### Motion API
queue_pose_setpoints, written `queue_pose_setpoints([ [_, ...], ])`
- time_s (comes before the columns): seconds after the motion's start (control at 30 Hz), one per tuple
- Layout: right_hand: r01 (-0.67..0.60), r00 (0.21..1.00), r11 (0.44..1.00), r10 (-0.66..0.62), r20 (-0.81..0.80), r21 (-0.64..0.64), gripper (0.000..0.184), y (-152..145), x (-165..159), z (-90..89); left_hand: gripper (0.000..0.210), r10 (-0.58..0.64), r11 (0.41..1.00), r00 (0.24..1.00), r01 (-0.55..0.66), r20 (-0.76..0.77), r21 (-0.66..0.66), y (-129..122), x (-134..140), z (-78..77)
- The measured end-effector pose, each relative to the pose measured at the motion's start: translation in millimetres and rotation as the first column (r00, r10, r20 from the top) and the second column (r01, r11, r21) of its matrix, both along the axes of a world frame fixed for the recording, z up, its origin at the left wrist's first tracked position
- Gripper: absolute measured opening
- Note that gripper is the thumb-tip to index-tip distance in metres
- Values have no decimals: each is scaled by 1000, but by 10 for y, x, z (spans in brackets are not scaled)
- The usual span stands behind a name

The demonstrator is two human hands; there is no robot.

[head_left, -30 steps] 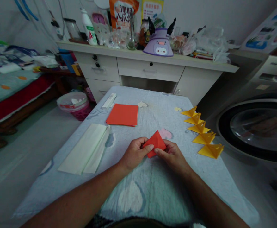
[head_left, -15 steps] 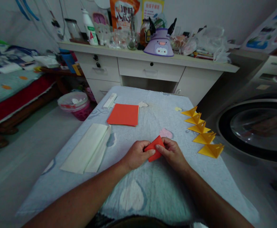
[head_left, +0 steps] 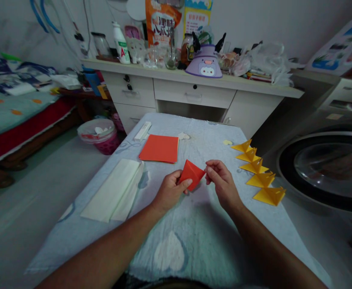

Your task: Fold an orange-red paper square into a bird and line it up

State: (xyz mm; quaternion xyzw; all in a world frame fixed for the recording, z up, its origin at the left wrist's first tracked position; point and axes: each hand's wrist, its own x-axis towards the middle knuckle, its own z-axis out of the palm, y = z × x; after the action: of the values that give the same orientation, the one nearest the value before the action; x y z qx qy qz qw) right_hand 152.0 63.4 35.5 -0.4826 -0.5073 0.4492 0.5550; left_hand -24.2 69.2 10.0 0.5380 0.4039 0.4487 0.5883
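Observation:
A small piece of folded red paper (head_left: 193, 173) is held above the cloth-covered table. My left hand (head_left: 172, 188) grips its left side, thumb across the front and fingers behind. At the paper's right corner, my right hand (head_left: 220, 176) has thumb and forefinger pinched together on the tip, its other fingers curled. Behind them lies a stack of square red paper (head_left: 159, 147). A row of several folded yellow paper pieces (head_left: 260, 179) with raised points runs along the table's right edge.
Folded pale paper (head_left: 112, 190) lies left on the tablecloth (head_left: 170, 251), with a narrow white box (head_left: 142, 131) beyond it. A cluttered white desk (head_left: 134, 94) stands at the back. A washing machine (head_left: 338, 112) is on the right, a pink bin (head_left: 105, 140) on the left.
My right hand has shifted from the paper's front to its right corner. The red paper has turned and tipped upward in my left hand, showing more of its face. The view has tilted slightly.

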Motion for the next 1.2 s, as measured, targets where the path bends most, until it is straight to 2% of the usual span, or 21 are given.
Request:
queue_pose_setpoints([
  [0.1,52,995,992,-62,81,115,38,-33,-133,-166,25,38,998,998,-41,49,46,62,-7,-14],
  [0.2,31,967,973,-87,238,227,34,-54,-171,-255,33,46,993,996,-54,71,102,93,-2,-38],
  [0.33,-4,932,942,-118,342,336,22,-47,-130,-292,44,89,985,995,-81,-49,153,82,-5,-85],
  [0.53,-5,918,912,-159,364,410,32,-76,-150,-305,43,121,972,982,-88,-143,218,56,-37,-131],
  [0.63,-15,923,911,-146,355,412,30,-111,-163,-305,40,120,970,980,-81,-158,229,52,-44,-144],
  [0.83,-26,959,949,-64,275,313,12,-127,-147,-300,35,74,964,980,-22,-187,265,40,-48,-135],
  [1.03,-13,954,963,-68,291,267,17,-104,-121,-297,36,65,963,971,-1,-229,270,48,-55,-145],
  [1.2,-40,966,970,-24,258,241,15,-83,-104,-362,30,46,959,970,24,-237,282,36,-53,-165],
])
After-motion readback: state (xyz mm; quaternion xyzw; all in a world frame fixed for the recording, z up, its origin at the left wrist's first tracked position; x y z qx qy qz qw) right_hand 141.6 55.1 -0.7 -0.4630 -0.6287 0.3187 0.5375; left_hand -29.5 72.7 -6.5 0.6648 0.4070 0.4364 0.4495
